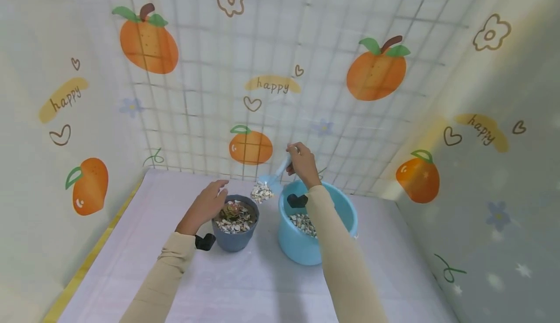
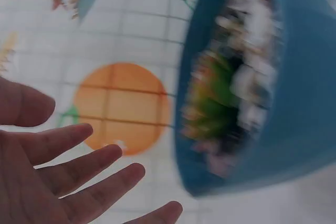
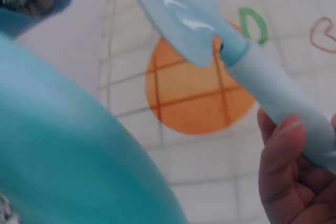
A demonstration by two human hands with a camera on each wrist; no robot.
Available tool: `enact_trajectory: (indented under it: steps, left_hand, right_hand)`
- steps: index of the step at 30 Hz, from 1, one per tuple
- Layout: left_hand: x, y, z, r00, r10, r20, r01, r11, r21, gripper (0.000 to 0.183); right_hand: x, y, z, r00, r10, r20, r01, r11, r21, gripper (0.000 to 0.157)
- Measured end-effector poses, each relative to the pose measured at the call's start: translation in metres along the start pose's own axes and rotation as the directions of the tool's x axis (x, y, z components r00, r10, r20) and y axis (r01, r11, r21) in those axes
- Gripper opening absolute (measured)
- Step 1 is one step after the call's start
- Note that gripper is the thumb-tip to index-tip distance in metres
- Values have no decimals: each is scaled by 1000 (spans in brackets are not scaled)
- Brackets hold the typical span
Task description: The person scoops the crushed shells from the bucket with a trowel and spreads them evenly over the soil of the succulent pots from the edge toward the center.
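My right hand (image 1: 303, 163) grips the handle of a light blue hand trowel (image 3: 273, 87), its blade loaded with pale pebbles (image 1: 261, 192). The blade hangs in the air between a blue-grey flowerpot (image 1: 235, 241) and a larger light blue bucket (image 1: 302, 250). In the pot a green and reddish succulent (image 2: 212, 93) sits among white stones (image 2: 254, 72). Beside the pot's left rim my left hand (image 1: 205, 206) is held with its fingers spread and nothing in them. More pebbles (image 1: 303, 223) lie inside the bucket, under my right forearm.
The pot and bucket stand on a pale cloth-covered table (image 1: 245, 294). Right behind them rises a white sheet (image 1: 205, 124) printed with oranges, over a wire grid. Similar sheets close in the left and right sides. A yellow strip (image 1: 87, 260) runs along the table's left edge.
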State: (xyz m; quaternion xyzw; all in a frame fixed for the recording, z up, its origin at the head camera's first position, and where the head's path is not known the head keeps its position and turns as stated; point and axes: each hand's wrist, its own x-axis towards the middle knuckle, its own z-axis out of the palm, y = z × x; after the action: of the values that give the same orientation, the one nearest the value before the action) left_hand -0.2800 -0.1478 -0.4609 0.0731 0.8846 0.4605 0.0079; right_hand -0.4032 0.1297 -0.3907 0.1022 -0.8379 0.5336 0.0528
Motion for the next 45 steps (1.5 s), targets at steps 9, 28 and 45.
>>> enact_trajectory:
  steps: [9,28,45]
  left_hand:
    - [-3,-41,23,994,-111,14,111,992,-51,51]
    - [-12,-68,40,995,-73,-70,68,996,-66,45]
    - [-10,-75,44,993,-83,-85,76,994,-82,45]
  right_hand:
    - [-6,22,26,999,43,20,-43,999,31,37]
    - [-15,33,40,1000,23,-9,-23,999,-28,38]
    - [-16,39,42,999,-38,-25,37,997,-67,36]
